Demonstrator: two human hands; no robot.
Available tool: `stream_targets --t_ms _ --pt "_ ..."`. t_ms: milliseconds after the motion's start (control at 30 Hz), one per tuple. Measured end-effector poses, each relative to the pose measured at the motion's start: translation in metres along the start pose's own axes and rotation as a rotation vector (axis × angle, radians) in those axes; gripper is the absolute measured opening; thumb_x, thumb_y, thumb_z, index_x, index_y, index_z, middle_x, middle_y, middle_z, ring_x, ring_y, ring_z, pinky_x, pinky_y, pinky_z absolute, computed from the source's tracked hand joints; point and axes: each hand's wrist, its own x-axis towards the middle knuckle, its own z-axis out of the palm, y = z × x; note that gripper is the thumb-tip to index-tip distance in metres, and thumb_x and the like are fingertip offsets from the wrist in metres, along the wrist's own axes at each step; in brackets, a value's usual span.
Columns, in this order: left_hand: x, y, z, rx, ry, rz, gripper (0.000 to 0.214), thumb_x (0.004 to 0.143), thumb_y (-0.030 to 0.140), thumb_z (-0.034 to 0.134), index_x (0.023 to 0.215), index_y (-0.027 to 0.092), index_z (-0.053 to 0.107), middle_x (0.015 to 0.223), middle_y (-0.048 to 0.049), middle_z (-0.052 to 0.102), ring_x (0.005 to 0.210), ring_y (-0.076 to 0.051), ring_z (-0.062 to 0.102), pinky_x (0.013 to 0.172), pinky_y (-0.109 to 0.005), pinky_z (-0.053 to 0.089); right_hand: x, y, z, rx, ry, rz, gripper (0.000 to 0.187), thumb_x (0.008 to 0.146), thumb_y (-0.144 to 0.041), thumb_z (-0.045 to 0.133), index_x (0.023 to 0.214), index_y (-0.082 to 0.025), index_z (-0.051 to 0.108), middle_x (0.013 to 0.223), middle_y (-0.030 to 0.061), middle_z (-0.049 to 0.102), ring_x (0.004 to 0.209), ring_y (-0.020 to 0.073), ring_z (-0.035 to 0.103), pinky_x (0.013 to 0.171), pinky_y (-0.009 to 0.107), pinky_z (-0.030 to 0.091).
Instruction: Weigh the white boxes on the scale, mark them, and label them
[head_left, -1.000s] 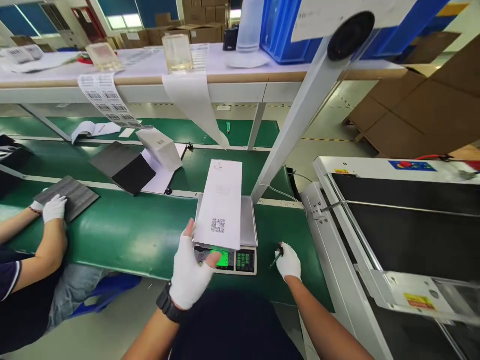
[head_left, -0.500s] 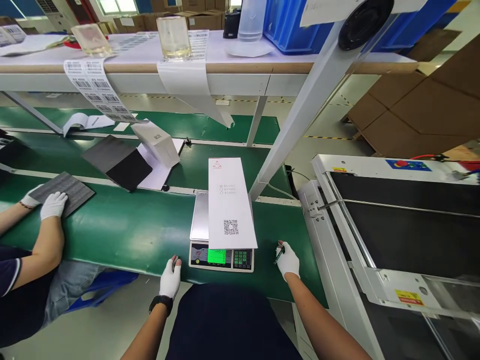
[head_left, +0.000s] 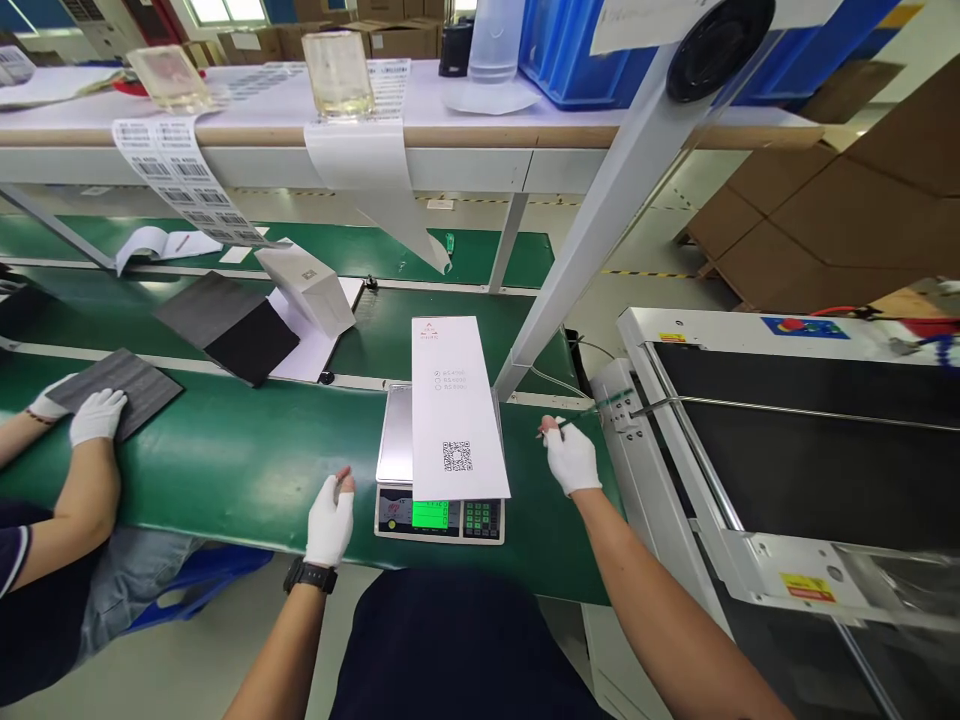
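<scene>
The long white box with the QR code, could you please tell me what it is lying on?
The long white box lies on the scale. Its steel pan shows left of the box, its green display below; the rest of the pan is covered.

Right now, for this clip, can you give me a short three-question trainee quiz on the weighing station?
1. True or false: the long white printed box lies on the grey digital scale.
2. What does the gloved right hand hold: (a) a dark pen, (b) a label roll, (c) nothing?
3. Which side of the scale is the gloved left hand on, on the green conveyor belt?

Key: 1 true. 2 a. 3 its left side, touching neither scale nor box.
</scene>
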Motion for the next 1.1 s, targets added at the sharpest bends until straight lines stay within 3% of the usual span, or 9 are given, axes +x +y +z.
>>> stream_targets --t_ms 167,233,333,433,500,633,700,800,1100 --pt "0.001 0.073 -0.026 -0.058 0.148 0.198 0.051 0.093 0.055 0.041 0.125 0.021 0.061 0.116 -0.0084 0.071 0.104 -0.023 0.067 0.099 -0.043 0.053 0.016 -0.063 -0.020 0.081 0.047 -0.215 0.078 0.079 -0.093 0.039 0.067 -0.019 0.060 0.059 0.0061 0.059 0.059 0.0216 0.056 0.060 0.032 0.042" --pt "-0.008 0.092 -0.030 -0.047 0.217 0.339 0.048 0.094 0.052 0.042 0.125 0.019 0.060 0.123 -0.0108 0.068 0.112 -0.025 0.065 0.102 -0.046 0.052 0.018 -0.086 -0.023 0.157 0.057 -0.249 0.076 0.082 -0.090 0.041 0.072 -0.018 0.062 0.062 0.0062 0.060 0.061 0.0212 0.057 0.061 0.032 0.043" --pt "-0.036 0.106 -0.021 0.018 0.268 0.703 0.042 0.093 0.043 0.050 0.128 0.020 0.056 0.140 -0.0146 0.058 0.134 -0.029 0.053 0.113 -0.053 0.045 0.017 -0.119 -0.021 0.280 0.089 -0.308 0.068 0.087 -0.082 0.043 0.080 -0.017 0.063 0.072 0.0077 0.065 0.066 0.0214 0.060 0.064 0.032 0.047" --pt "-0.069 0.109 0.006 0.097 0.194 0.984 0.046 0.088 0.040 0.058 0.133 0.031 0.051 0.147 -0.0098 0.053 0.145 -0.031 0.043 0.116 -0.056 0.044 0.021 -0.149 -0.011 0.363 -0.031 -0.418 0.054 0.091 -0.068 0.050 0.079 -0.018 0.063 0.073 0.0062 0.066 0.066 0.0200 0.061 0.067 0.031 0.049" --pt "-0.082 0.108 0.026 0.125 0.190 1.026 0.046 0.087 0.039 0.058 0.132 0.035 0.052 0.141 -0.0079 0.059 0.145 -0.031 0.042 0.114 -0.056 0.047 0.031 -0.166 -0.002 0.365 -0.115 -0.477 0.045 0.092 -0.060 0.053 0.078 -0.018 0.063 0.071 0.0049 0.065 0.066 0.0189 0.061 0.066 0.030 0.049" --pt "-0.080 0.101 0.051 0.113 0.336 1.127 0.046 0.084 0.032 0.060 0.130 0.035 0.056 0.127 -0.0095 0.067 0.141 -0.032 0.048 0.105 -0.052 0.055 0.060 -0.193 0.017 0.307 -0.173 -0.452 0.033 0.092 -0.049 0.051 0.083 -0.019 0.061 0.074 0.0037 0.067 0.062 0.0167 0.061 0.059 0.026 0.049" --pt "-0.073 0.098 0.055 0.119 0.381 1.197 0.051 0.081 0.029 0.063 0.132 0.033 0.057 0.127 -0.0093 0.067 0.140 -0.033 0.049 0.101 -0.052 0.057 0.072 -0.201 0.025 0.274 -0.201 -0.395 0.029 0.094 -0.044 0.050 0.083 -0.019 0.061 0.076 0.0035 0.069 0.061 0.0162 0.063 0.059 0.026 0.050" --pt "-0.070 0.096 0.058 0.107 0.454 1.187 0.052 0.078 0.025 0.065 0.129 0.027 0.059 0.127 -0.0098 0.067 0.138 -0.035 0.050 0.098 -0.052 0.058 0.085 -0.207 0.034 0.195 -0.214 -0.339 0.024 0.095 -0.036 0.051 0.080 -0.020 0.062 0.078 0.0040 0.070 0.065 0.0174 0.067 0.062 0.026 0.052" --pt "-0.073 0.099 0.067 0.043 0.516 1.155 0.047 0.075 0.023 0.062 0.121 0.027 0.063 0.118 -0.0079 0.069 0.134 -0.034 0.055 0.092 -0.049 0.062 0.096 -0.201 0.042 0.056 -0.174 -0.356 0.025 0.094 -0.037 0.051 0.078 -0.021 0.063 0.081 0.0048 0.071 0.071 0.0202 0.067 0.064 0.027 0.051"
